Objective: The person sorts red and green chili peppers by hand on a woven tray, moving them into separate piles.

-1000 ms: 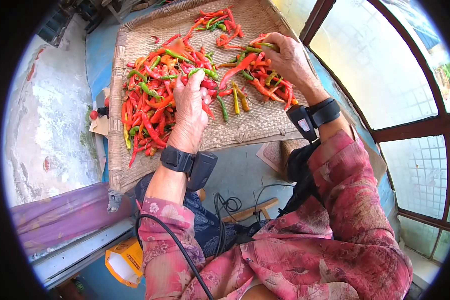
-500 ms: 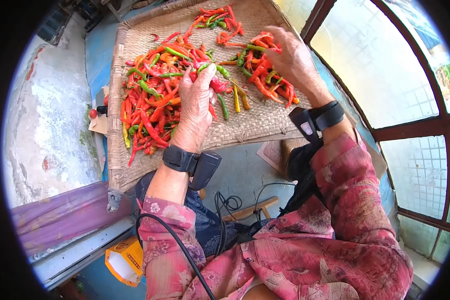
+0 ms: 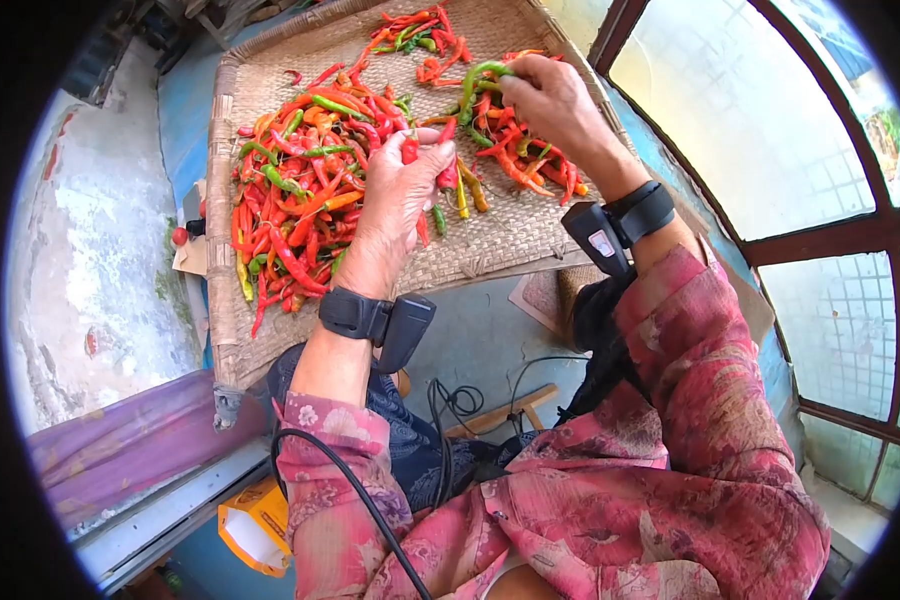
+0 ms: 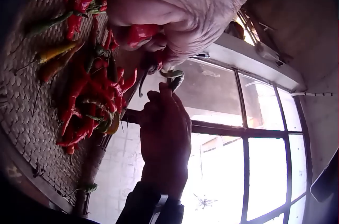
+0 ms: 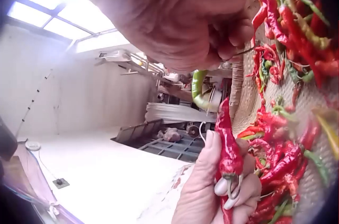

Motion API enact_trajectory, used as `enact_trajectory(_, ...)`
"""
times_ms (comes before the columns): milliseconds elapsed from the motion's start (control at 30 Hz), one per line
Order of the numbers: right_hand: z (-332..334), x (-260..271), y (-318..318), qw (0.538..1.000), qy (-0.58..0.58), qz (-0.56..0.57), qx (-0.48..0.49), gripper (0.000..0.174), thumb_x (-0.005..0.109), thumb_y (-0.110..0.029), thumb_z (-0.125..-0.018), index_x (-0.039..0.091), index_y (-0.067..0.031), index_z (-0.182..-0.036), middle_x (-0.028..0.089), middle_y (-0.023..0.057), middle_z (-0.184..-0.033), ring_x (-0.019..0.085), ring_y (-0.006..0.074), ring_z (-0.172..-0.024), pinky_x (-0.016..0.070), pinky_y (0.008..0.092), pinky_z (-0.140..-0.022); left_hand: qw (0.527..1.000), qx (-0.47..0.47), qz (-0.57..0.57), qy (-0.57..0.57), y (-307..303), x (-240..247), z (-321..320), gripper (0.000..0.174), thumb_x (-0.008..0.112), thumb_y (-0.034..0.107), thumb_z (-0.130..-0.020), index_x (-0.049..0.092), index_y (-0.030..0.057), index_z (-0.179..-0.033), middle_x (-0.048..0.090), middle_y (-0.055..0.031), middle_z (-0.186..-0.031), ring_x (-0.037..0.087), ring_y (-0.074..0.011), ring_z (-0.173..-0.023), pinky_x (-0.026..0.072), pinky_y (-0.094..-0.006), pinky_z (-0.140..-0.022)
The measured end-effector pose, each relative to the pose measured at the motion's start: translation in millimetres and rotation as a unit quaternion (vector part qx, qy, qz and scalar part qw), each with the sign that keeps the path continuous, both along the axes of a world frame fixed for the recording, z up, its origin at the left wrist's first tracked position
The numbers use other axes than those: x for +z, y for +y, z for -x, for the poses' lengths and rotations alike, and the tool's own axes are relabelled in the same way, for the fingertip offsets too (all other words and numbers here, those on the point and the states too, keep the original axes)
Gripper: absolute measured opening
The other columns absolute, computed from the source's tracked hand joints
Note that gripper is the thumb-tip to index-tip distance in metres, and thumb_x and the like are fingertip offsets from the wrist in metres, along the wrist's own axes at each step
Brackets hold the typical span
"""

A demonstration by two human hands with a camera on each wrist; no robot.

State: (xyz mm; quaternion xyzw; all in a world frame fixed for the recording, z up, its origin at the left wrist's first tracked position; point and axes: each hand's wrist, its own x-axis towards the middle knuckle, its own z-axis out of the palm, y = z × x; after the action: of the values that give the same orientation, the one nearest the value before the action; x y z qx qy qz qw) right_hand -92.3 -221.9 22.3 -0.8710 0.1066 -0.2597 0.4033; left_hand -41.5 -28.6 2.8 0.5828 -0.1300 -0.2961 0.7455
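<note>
In the head view, my left hand grips red chili peppers over the near side of a large woven tray. The right wrist view shows a wrinkled red chili upright between its thumb and fingers. My right hand pinches a curved green chili by one end, just above a smaller chili pile on the tray's right. A big heap of mostly red chilies lies to the left of my left hand. Beside it, yellowish chilies lie between the two piles.
A third small group of chilies sits at the tray's far side. Framed windows stand close on the right and a worn wall on the left. Black cables and an orange box are below.
A green chili at my left fingertips earlier no longer shows there; red ones now stand out in that hand. My right hand has moved left from the right pile, now holding a green chili.
</note>
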Motion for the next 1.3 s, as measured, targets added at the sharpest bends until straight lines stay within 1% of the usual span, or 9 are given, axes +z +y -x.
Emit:
enact_trajectory(67,5.6,4.4,-5.4,0.989,0.076,-0.128,0.010,0.025,0.058,-0.021,-0.080,0.065,0.0014,-0.087,0.062,0.0198,-0.067,0.064,0.0317,-0.066,0.0504,0.0385,-0.064,0.999,0.008,-0.028,-0.022,0.8,-3.5,-0.3,0.023,0.066,0.014,-0.082,0.053,0.0052,-0.100,0.058,0.0008,-0.076,0.051,-0.0036,-0.056,0.0343,-0.0176,-0.042)
enact_trajectory(267,3.7,-14.3,-24.7,0.937,-0.070,0.312,-0.140,0.032,0.061,-0.025,-0.082,0.062,-0.0004,-0.102,0.065,0.0198,-0.082,0.064,0.0309,-0.076,0.0506,0.0372,-0.066,0.999,0.038,0.038,-0.008,3.3,-11.5,-8.4,0.029,0.066,0.016,-0.083,0.049,0.0052,-0.105,0.055,0.0022,-0.074,0.043,-0.0020,-0.050,0.0332,-0.0158,-0.040)
enact_trajectory(367,2.7,-10.8,7.2,0.980,0.045,0.026,0.194,0.036,0.064,-0.034,-0.082,0.063,0.0011,-0.090,0.063,0.0163,-0.076,0.061,0.0272,-0.070,0.0491,0.0381,-0.063,0.999,0.051,0.012,-0.013,0.4,-5.8,-2.9,0.027,0.066,0.016,-0.083,0.051,0.0056,-0.103,0.053,0.0024,-0.073,0.042,-0.0019,-0.049,0.0328,-0.0162,-0.040)
enact_trajectory(500,9.3,-16.3,48.8,0.961,0.093,-0.058,0.253,0.030,0.064,-0.024,-0.084,0.059,0.0032,-0.095,0.060,0.0124,-0.072,0.058,0.0194,-0.065,0.0452,0.0318,-0.058,0.998,0.065,0.011,-0.021,-1.4,-6.2,-3.2,0.023,0.063,0.022,-0.087,0.051,0.0079,-0.100,0.052,0.0037,-0.071,0.040,-0.0018,-0.048,0.0308,-0.0172,-0.039)
enact_trajectory(700,-1.1,-9.7,13.2,0.988,0.038,0.118,0.092,0.022,0.060,-0.021,-0.078,0.060,0.0008,-0.078,0.060,0.0218,-0.072,0.062,0.0365,-0.069,0.0482,0.0433,-0.062,0.997,0.043,0.046,0.052,5.5,-11.9,-8.8,0.022,0.049,0.026,-0.095,0.053,0.0051,-0.101,0.054,-0.0015,-0.073,0.044,-0.0059,-0.051,0.0342,-0.0199,-0.041)
enact_trajectory(867,-9.8,-14.3,-34.9,0.897,-0.113,0.392,-0.171,0.040,0.062,-0.026,-0.082,0.055,-0.0021,-0.114,0.063,0.0183,-0.080,0.061,0.0333,-0.073,0.0496,0.0395,-0.066,0.995,0.048,0.080,0.029,7.6,-18.6,-11.8,0.016,0.049,0.020,-0.094,0.052,0.0050,-0.099,0.055,-0.0028,-0.077,0.052,-0.0108,-0.064,0.0447,-0.0247,-0.054)
enact_trajectory(933,-7.2,-4.8,-22.4,0.902,-0.091,0.384,-0.176,0.039,0.061,-0.030,-0.084,0.057,-0.0001,-0.109,0.064,0.0182,-0.086,0.062,0.0307,-0.080,0.0491,0.0389,-0.069,0.989,0.067,0.128,0.031,5.5,-18.3,-10.7,0.013,0.049,0.017,-0.094,0.052,0.0055,-0.098,0.056,-0.0046,-0.082,0.055,-0.0136,-0.072,0.0488,-0.0257,-0.062)
enact_trajectory(1067,-1.7,-18.1,32.8,0.970,0.095,-0.025,0.223,0.036,0.062,-0.031,-0.085,0.060,0.0021,-0.100,0.063,0.0144,-0.080,0.060,0.0200,-0.072,0.0487,0.0350,-0.065,0.981,0.085,0.164,0.052,-0.8,-17.7,-12.5,0.010,0.048,0.014,-0.094,0.052,0.0055,-0.098,0.057,-0.0062,-0.087,0.056,-0.0156,-0.077,0.0508,-0.0289,-0.072)
enact_trajectory(1300,0.0,-18.2,48.4,0.970,0.126,-0.040,0.206,0.021,0.060,-0.019,-0.081,0.066,0.0002,-0.087,0.065,0.0100,-0.069,0.061,0.0171,-0.063,0.0489,0.0322,-0.059,0.986,0.146,0.076,-0.041,0.5,-12.0,-12.0,0.023,0.052,0.020,-0.093,0.053,0.0052,-0.110,0.058,-0.0037,-0.098,0.055,-0.0105,-0.084,0.0481,-0.0264,-0.072)
